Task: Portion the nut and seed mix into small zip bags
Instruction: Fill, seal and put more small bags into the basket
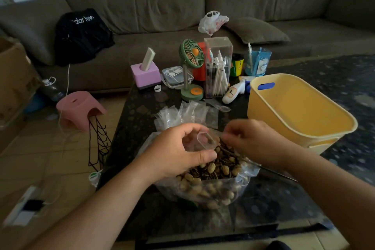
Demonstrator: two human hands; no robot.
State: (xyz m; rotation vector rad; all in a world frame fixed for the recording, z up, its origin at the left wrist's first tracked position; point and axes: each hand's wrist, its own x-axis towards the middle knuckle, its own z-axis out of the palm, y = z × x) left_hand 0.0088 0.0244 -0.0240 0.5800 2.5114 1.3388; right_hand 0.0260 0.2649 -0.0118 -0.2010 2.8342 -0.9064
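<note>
Holding a small zip bag (205, 141) open over the big bag of mix (211, 180), I have my left hand (178, 152) curled round it, thumb below and fingers above, so its mouth stays a clear oval. My right hand (255, 140) is blurred just right of that mouth, fingers bunched as if pinching the bag's edge or a few nuts; I cannot tell which. To do this well, I judge I should keep the mouth directly above the big bag so spills drop back in, and stop short of the zip strip. The big bag holds pistachios and striped seeds, heaped near its rolled rim. Behind the big bag lies a pile of empty zip bags (186, 114). Right of the big bag stands a yellow tub (300, 128), nothing visible in it. All rest on the dark table (142, 119).
</note>
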